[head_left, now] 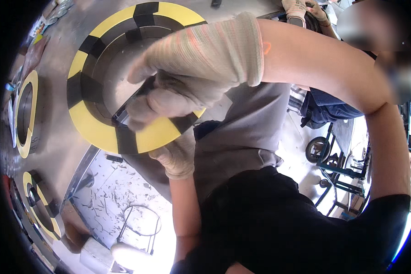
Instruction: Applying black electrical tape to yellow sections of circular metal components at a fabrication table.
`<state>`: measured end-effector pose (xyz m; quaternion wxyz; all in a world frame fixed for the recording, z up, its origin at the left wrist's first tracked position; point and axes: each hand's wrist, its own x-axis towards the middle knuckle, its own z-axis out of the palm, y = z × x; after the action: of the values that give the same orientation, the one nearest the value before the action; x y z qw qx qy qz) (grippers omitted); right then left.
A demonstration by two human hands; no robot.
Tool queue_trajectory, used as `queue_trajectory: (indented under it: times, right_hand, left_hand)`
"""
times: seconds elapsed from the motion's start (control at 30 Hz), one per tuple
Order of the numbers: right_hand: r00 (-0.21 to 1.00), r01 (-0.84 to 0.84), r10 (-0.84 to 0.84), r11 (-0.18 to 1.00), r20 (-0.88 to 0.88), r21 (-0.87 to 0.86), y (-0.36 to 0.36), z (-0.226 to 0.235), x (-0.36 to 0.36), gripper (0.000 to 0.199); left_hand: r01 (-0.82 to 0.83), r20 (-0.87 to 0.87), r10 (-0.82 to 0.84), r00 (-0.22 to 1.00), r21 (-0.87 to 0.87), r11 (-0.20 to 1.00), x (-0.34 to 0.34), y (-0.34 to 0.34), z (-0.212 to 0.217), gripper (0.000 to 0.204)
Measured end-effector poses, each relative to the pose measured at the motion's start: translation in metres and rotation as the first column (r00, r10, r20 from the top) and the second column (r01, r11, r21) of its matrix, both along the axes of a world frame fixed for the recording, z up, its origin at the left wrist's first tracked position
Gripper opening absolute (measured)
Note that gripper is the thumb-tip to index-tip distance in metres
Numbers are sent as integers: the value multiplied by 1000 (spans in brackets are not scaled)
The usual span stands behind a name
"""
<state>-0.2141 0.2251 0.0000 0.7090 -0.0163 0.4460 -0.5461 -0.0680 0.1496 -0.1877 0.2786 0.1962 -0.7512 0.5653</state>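
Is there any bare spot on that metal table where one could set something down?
Yes. Bare metal table lies between the large yellow-and-black ring and the smaller ring at the left edge. It is crowded where the right hand and left hand grip the large ring.

Three rings banded in yellow and black lie on the grey metal table (64, 137): one large ring (100, 128) in the middle, a second ring (25, 114) at the far left edge, and a third ring (43, 205) at the near left. Two gloved hands belong to the person: the right hand (192, 68) over the large ring, the left hand (176, 157) under its near rim. One wire hoop stand (139, 221) sits on the floor below. One wheeled cart (338, 160) stands at the right.
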Motion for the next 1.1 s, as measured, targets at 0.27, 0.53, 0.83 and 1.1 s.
queue_trajectory:
  times: [0.27, 0.53, 0.83, 1.1]
  right_hand:
    - [759, -511, 130, 726, -638, -460, 96, 25, 50, 68]
    - [895, 239, -197, 969, -401, 56, 92, -132, 100, 45]
    - [244, 16, -571, 811, -784, -585, 60, -202, 19, 35]
    - [872, -318, 238, 940, -428, -127, 125, -133, -22, 53]
  left_hand:
    - [-133, 62, 140, 988, -103, 986, 5, -7, -9, 65]
    - [-240, 132, 271, 954, -208, 948, 10, -12, -12, 70]
    - [29, 616, 251, 746, -406, 913, 33, -24, 11, 26]
    - [-129, 401, 123, 908, -11, 992, 22, 5, 13, 29]
